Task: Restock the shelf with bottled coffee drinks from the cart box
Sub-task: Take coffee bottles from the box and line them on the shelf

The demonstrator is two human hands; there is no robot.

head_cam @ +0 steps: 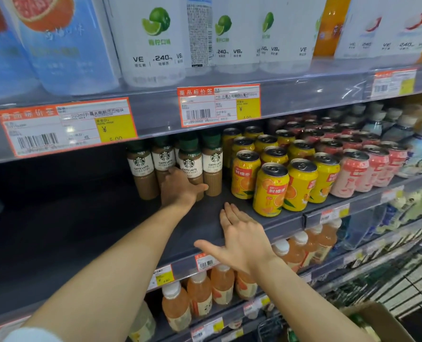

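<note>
Left grip [180,186]: curled round front coffee bottle [192,166] on shelf [200,218].
Right grip [239,235]: spread flat, empty, nearer than bottles.
Orange cans [270,188]: right of both.

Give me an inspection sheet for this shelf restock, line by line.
Surface: dark grey metal shelf, bare at left and front.
Job's things: four brown green-capped coffee bottles upright at back; brown cardboard box lower right.
Clutter: yellow orange-drink cans, pink cans beside them.
Grippers: left hand grips a front coffee bottle; right hand open, empty, over the shelf edge.
Cables: nothing seen.
Surroundings: white lime-label bottles above, orange juice bottles below.
</note>
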